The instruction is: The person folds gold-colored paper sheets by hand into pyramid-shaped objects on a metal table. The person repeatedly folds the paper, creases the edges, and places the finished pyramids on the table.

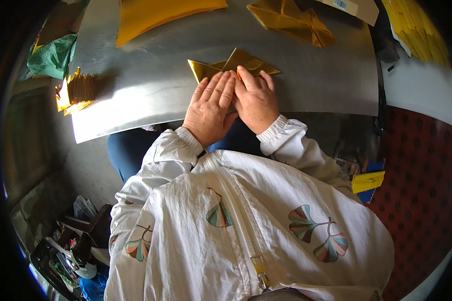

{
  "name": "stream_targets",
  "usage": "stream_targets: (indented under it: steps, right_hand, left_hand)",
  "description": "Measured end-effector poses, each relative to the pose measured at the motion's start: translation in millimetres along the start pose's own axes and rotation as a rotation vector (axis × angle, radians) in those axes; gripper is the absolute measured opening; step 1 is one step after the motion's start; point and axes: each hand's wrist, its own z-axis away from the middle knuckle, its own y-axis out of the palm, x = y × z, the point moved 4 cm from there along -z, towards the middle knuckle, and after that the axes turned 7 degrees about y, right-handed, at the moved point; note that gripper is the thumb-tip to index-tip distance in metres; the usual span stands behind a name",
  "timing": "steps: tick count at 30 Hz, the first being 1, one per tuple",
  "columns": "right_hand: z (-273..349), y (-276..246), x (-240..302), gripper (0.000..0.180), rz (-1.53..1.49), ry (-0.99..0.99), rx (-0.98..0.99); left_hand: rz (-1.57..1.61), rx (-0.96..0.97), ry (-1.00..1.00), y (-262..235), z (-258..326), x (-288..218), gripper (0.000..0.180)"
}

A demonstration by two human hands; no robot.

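Observation:
A folded sheet of shiny gold paper [251, 62] lies near the front edge of the metal table, with pointed corners standing up at its left and middle. My left hand [209, 108] rests flat on the near part of the paper, its fingers stretched out side by side. Close against it, my right hand [258, 103] presses on the paper with its fingers apart and slightly bent. The fingertips of both hands almost meet. The hands cover the paper's near edge.
A gold paper stack [160, 17] lies at the back left, and folded gold pieces [291, 22] at the back right. Upright folded gold papers [78, 93] stand at the left table edge [120, 131], near a green plastic bag [52, 55]. A cardboard box [356, 9] sits at far right.

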Motion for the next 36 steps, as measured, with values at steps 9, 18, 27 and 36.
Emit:
stream_targets:
  steps: [9, 18, 27, 36]
  right_hand:
    - [23, -28, -9, 0.052, -0.107, -0.205, 0.098]
    - [52, -8, -4, 0.057, -0.072, -0.100, 0.107]
    - [32, -23, -31, 0.053, -0.215, -0.226, 0.071]
    - [14, -18, -24, 0.051, -0.111, -0.330, 0.157]
  left_hand:
    - [-0.053, 0.176, 0.193, -19, 33, 44, 0.072]
    - [-0.126, 0.105, -0.070, -11, 35, 18, 0.078]
    - [-0.131, -0.023, -0.050, 0, 39, 19, 0.067]
    - [-0.146, -0.006, -0.056, 0, 45, 17, 0.077]
